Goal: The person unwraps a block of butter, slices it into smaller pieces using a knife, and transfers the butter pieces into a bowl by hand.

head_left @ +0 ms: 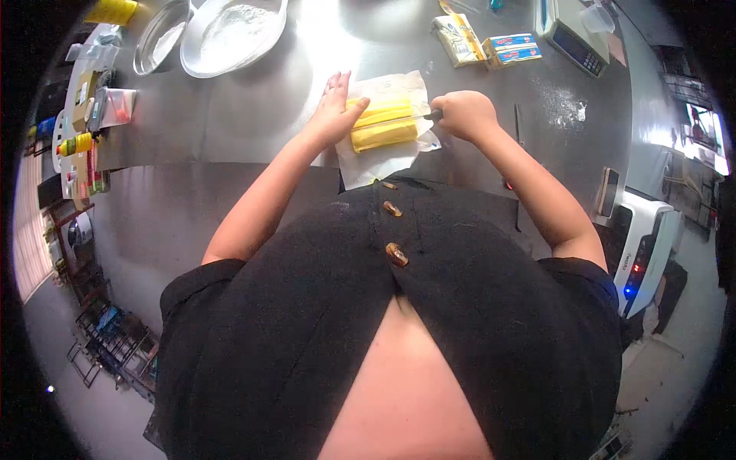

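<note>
A yellow block of butter (383, 135) lies on its opened white wrapper (368, 170) near the table's front edge. Lengthwise across the butter runs a thin knife blade, and the block shows a split along that line. My right hand (466, 115) is closed round the knife's dark handle (434, 115) at the butter's right end. At the left end rests my left hand (336, 115), its fingers stretched out and its thumb over the butter's edge; whether it touches the blade tip I cannot tell.
Two bowls of white powder, a large bowl (234, 38) and a smaller metal bowl (159, 42), stand at the back left. Two butter packages (512, 50) (458, 40) lie back right, beside a digital scale (573, 38). A dark thin utensil (518, 126) lies right of my right hand.
</note>
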`<action>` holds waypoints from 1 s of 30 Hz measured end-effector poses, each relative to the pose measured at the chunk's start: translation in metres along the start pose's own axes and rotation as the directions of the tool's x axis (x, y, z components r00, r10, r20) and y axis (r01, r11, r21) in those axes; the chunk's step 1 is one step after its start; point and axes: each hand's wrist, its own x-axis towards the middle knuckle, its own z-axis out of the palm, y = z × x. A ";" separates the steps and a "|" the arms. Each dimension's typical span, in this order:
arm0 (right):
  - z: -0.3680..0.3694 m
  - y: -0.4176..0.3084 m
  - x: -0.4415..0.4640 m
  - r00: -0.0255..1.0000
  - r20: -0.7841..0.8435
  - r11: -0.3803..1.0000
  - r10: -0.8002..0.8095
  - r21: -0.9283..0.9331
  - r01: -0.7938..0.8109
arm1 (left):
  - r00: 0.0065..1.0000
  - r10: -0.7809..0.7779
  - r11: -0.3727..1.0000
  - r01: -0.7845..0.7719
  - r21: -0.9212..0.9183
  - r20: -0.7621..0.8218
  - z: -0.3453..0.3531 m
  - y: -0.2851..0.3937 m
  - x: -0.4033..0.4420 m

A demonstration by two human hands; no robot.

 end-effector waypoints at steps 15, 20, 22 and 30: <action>0.007 -0.002 0.003 1.000 0.025 1.000 0.016 -0.023 -0.016 | 0.993 0.048 0.994 -0.037 0.106 -0.103 0.016 -0.013 0.000; 0.005 -0.004 0.006 0.999 0.029 0.999 0.043 -0.012 -0.043 | 0.977 0.071 0.987 -0.041 0.153 -0.200 0.018 -0.009 -0.002; 0.015 -0.003 0.004 0.999 -0.039 0.999 0.034 -0.039 -0.036 | 0.973 0.079 0.986 -0.045 0.158 -0.215 0.020 -0.008 -0.004; 0.035 0.000 0.007 0.988 -0.157 0.998 -0.008 -0.060 -0.002 | 0.957 0.131 0.972 -0.073 0.224 -0.257 0.030 -0.016 -0.003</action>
